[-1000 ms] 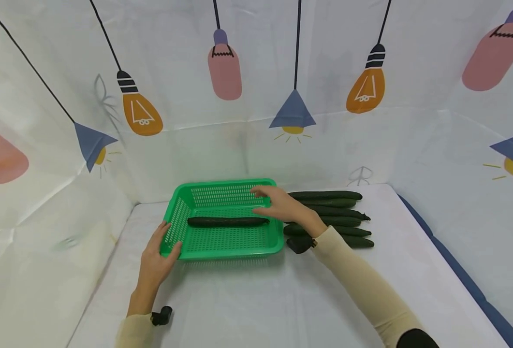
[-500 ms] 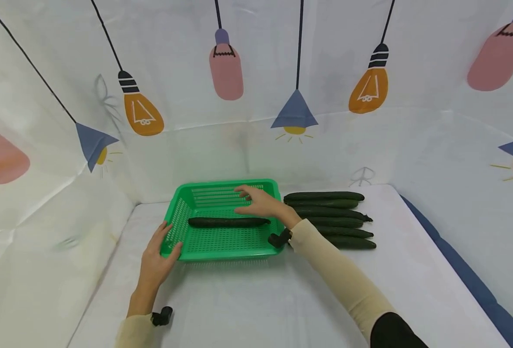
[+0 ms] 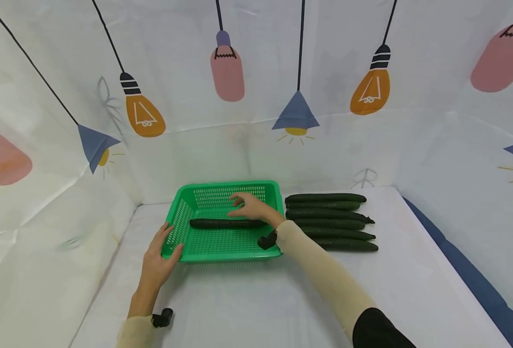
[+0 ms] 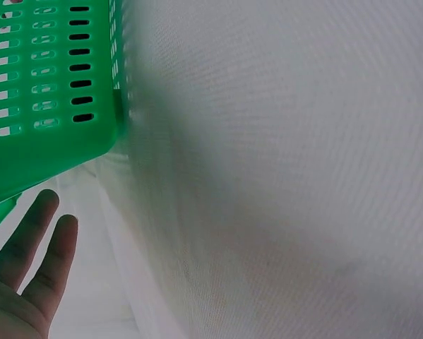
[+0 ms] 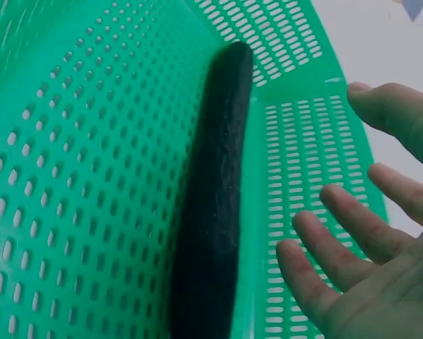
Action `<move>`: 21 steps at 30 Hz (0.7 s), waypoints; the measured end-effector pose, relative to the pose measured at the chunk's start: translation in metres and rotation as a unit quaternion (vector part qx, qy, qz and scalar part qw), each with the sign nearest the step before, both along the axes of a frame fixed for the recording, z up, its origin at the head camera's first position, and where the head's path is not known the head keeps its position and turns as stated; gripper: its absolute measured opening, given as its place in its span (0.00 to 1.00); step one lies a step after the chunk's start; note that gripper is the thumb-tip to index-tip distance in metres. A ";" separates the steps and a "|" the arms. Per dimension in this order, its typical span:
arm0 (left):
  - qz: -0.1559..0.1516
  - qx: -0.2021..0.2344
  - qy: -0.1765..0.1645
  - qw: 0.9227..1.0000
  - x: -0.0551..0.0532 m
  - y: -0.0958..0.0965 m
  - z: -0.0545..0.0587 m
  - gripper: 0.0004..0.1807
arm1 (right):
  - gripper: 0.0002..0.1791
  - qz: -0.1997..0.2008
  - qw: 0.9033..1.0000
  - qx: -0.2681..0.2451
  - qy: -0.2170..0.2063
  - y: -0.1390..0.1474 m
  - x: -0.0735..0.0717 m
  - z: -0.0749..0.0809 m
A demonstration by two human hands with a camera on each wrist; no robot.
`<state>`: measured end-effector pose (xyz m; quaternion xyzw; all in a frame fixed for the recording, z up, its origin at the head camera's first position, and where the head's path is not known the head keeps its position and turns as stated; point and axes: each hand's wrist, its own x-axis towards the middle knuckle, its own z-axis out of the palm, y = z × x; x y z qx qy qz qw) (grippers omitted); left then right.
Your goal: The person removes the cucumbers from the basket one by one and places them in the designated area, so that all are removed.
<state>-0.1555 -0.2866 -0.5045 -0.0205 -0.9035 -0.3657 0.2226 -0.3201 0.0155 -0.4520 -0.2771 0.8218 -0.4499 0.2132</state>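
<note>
One dark green cucumber lies crosswise in a green plastic basket. Over the right half of it hovers my right hand, thumb and fingers spread apart. The right wrist view has the same cucumber along the basket floor, with a gap between it and the fingers. My left hand rests at the basket's left side, thumb near the front corner and fingers at the left rim. In the left wrist view two straight fingers show beside the basket's wall.
Several more cucumbers lie side by side just right of the basket, partly behind the right forearm. A white cloth covers the table. Behind the basket rises a white curtain printed with lamps.
My right hand has moved left from the basket's right rim and come down closer to the cucumber inside. The left hand and basket have stayed in place.
</note>
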 end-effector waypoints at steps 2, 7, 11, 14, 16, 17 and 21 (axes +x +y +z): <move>-0.002 -0.001 0.001 1.000 0.000 0.000 0.000 0.35 | 0.37 -0.001 1.000 -0.006 -0.010 -0.004 0.000 -0.004; -0.001 -0.001 0.013 1.000 0.001 0.001 0.001 0.34 | 0.34 -0.015 1.000 -0.002 -0.026 -0.012 -0.003 -0.007; -0.010 0.004 0.024 1.000 0.000 0.000 0.001 0.34 | 0.33 -0.040 0.998 -0.002 -0.047 -0.018 -0.004 -0.007; -0.012 0.009 0.028 0.999 0.000 0.000 0.000 0.34 | 0.32 -0.050 0.996 -0.020 -0.068 -0.022 -0.003 -0.007; -0.011 0.012 0.028 0.999 0.000 0.000 -0.001 0.34 | 0.31 -0.051 0.996 -0.029 -0.074 -0.027 -0.003 -0.008; -0.010 0.013 0.027 0.999 0.001 -0.001 -0.001 0.34 | 0.31 -0.050 0.996 -0.028 -0.074 -0.029 -0.003 -0.008; -0.007 0.014 0.018 1.000 0.000 -0.001 -0.004 0.34 | 0.32 -0.023 0.998 0.048 -0.036 -0.036 0.000 -0.009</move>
